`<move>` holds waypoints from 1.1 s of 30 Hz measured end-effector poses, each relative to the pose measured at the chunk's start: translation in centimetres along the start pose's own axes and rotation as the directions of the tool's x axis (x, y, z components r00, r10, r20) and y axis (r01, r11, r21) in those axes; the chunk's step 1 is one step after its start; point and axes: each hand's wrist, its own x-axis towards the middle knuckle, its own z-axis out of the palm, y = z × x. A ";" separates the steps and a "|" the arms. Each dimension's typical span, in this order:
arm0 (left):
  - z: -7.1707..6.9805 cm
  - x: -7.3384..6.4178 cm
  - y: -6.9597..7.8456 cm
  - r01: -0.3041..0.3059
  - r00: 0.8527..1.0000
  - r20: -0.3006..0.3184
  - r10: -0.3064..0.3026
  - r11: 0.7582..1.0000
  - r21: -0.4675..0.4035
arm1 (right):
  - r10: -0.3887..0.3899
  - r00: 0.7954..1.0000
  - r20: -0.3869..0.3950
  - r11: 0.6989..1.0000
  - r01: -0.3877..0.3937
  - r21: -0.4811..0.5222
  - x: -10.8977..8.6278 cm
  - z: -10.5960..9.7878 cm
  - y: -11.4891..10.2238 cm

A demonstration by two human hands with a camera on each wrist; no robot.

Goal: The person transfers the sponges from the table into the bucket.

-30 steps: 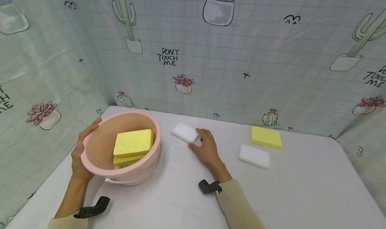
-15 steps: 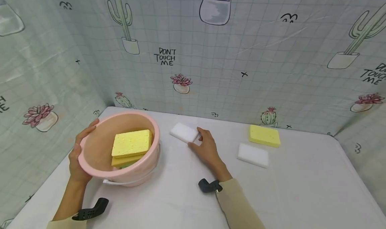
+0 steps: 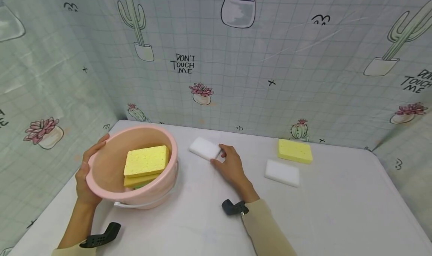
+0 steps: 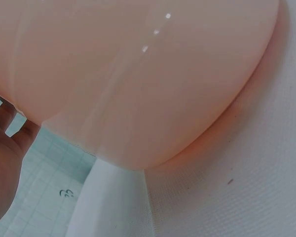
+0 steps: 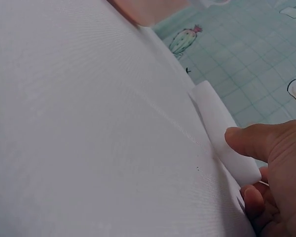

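Note:
A pink bucket with a white handle stands at the left of the table. My left hand grips its left side, with the fingers spread along the outside near the rim; the left wrist view shows two fingers against the wall. Inside the bucket lie stacked yellow sponges, with a bit of green beneath. Right of the bucket, a white sponge lies flat. My right hand pinches its right end between thumb and fingers, as the right wrist view shows with the thumb on the sponge's side.
Farther right on the white table lie a second white sponge and, behind it, a yellow sponge. A cactus-print cloth hangs behind the table and along its sides.
The head view has shifted slightly, so the bucket and sponges sit a little farther left in it. Both hands keep their places at the bucket and the white sponge.

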 end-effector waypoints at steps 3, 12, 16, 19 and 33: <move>-0.1 0.0 -0.1 -0.002 1.000 0.002 0.002 1.000 -0.006 | -0.023 1.000 -0.014 1.000 0.023 -0.005 -0.1 -0.1 0.0; -0.1 -0.1 -0.2 -0.005 1.000 0.005 0.005 1.000 -0.023 | -0.061 0.998 -0.014 0.992 0.062 0.106 -0.1 -0.5 -0.1; -0.1 -0.1 -0.2 -0.002 1.000 0.004 0.002 1.000 -0.021 | -0.035 0.999 -0.005 0.984 0.036 0.174 -0.1 -0.6 -0.1; -0.1 -0.1 -0.1 0.001 1.000 0.000 -0.001 1.000 -0.020 | -0.031 1.000 0.002 0.974 0.030 0.224 -0.1 -0.7 -0.1; -0.1 -0.1 -0.1 0.005 1.000 -0.003 -0.005 1.000 0.004 | -0.054 0.998 0.010 0.861 0.041 0.507 -0.3 -3.3 -3.1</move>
